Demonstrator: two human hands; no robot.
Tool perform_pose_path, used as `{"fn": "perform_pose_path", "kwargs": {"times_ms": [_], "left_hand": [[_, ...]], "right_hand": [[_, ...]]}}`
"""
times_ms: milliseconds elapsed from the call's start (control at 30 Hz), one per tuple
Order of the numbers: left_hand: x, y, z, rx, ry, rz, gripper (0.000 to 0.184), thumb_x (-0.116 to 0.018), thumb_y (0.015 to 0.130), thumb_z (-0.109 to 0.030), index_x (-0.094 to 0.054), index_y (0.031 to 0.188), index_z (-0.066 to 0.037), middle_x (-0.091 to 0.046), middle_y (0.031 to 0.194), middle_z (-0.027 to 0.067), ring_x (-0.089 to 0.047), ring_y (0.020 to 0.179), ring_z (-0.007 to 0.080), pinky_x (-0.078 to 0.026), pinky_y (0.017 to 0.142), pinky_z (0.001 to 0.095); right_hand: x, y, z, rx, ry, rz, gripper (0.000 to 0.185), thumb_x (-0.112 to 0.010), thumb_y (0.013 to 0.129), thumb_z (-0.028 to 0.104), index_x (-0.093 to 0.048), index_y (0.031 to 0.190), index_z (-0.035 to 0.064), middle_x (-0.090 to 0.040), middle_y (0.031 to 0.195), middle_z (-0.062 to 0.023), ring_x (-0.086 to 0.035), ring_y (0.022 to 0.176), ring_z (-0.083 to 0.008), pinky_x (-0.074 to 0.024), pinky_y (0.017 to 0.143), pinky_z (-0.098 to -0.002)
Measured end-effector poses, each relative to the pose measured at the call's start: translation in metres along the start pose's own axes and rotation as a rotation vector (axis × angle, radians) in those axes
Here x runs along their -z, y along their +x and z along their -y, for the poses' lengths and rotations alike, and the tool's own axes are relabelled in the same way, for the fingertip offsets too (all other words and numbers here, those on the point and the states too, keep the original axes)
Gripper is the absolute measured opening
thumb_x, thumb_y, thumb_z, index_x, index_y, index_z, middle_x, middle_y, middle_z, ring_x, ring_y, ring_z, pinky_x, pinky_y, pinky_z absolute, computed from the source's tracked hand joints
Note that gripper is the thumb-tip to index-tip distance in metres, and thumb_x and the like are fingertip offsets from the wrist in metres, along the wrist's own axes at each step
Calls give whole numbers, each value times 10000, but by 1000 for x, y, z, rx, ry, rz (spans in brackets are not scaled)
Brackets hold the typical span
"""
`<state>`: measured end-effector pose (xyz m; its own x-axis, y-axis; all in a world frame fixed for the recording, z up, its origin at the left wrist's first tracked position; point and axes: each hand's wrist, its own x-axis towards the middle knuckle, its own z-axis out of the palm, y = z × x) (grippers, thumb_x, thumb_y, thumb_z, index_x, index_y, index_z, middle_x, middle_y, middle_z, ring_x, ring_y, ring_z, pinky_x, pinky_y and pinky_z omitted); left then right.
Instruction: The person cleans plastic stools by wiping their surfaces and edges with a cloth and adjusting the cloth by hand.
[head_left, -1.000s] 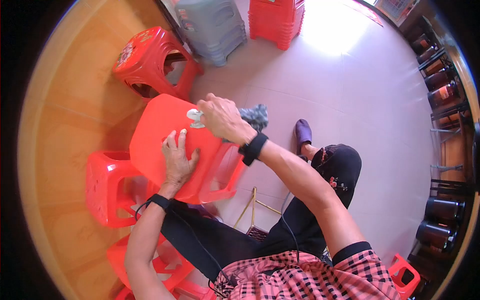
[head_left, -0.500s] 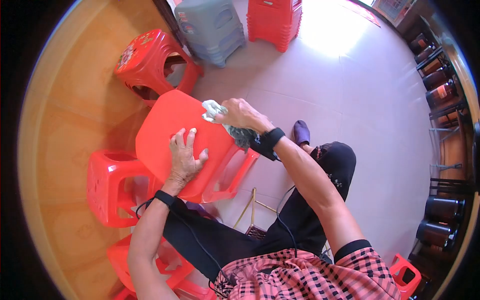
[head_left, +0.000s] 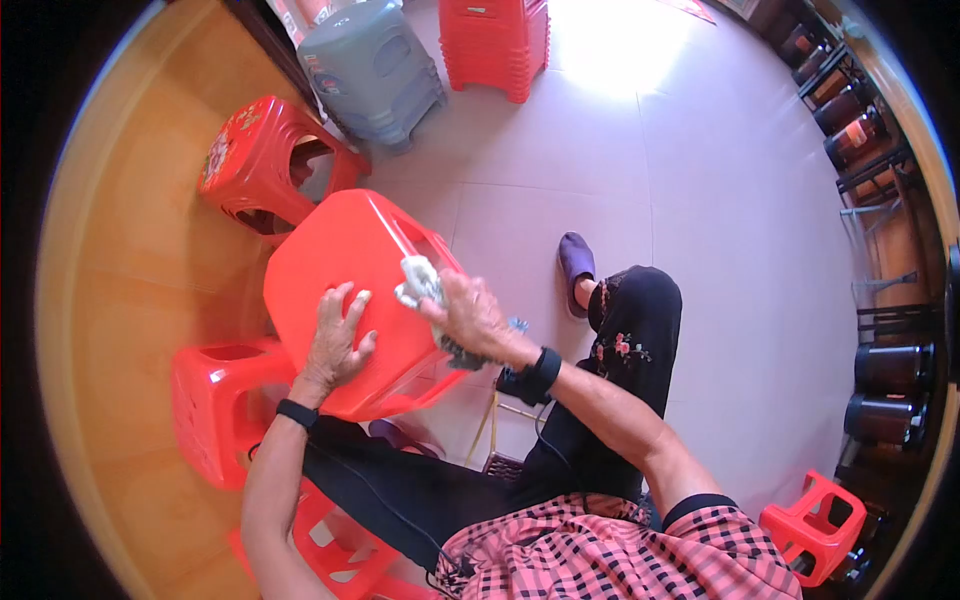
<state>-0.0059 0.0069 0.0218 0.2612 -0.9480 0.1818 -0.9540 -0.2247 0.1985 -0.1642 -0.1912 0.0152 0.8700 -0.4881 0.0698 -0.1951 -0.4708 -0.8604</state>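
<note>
A red plastic stool (head_left: pixel 335 245) stands in front of me, its flat seat turned up towards me. My left hand (head_left: pixel 335 345) rests on the seat with its fingers spread. At the seat's right edge, my right hand (head_left: pixel 470 315) grips a crumpled rag (head_left: pixel 418 278). The rag's pale part pokes out past the fingers and touches the stool's rim. A darker, greyish part hangs below that palm. The underside of the rag is hidden by the hand.
Another red stool (head_left: pixel 240 165) with a floral top stands by the wooden wall, and one more (head_left: pixel 225 380) is at left. Grey stools (head_left: pixel 365 65) and red stools (head_left: pixel 495 45) are stacked at the back. Dark jars (head_left: pixel 890 420) line the right side. My foot in a purple shoe (head_left: pixel 577 262) is on the tiles.
My right hand and the rag have moved down along the stool's right edge, towards me. The stool now shows more of its right side. My left hand stays on the seat.
</note>
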Motion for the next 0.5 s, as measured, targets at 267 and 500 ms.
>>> {"fn": "perform_pose_path", "kwargs": {"times_ms": [267, 500], "left_hand": [[5, -33, 22, 164, 324, 79, 556, -585, 812, -237, -431, 1294, -6, -372, 1282, 244, -370, 1185, 419, -297, 1021, 525], [-26, -16, -19, 501, 136, -242, 566, -561, 836, -250, -401, 1306, 20, -366, 1264, 289, -373, 1184, 436, -307, 1009, 514]], "right_hand": [[-49, -50, 2, 65, 282, 99, 335, -621, 830, 200, -549, 1065, -29, -560, 979, -224, -590, 889, -374, -482, 779, -452], [-66, -28, -13, 28, 595, 16, 356, -596, 840, 157, -498, 1148, 8, -588, 967, -175, -606, 942, -245, -474, 862, -370]]}}
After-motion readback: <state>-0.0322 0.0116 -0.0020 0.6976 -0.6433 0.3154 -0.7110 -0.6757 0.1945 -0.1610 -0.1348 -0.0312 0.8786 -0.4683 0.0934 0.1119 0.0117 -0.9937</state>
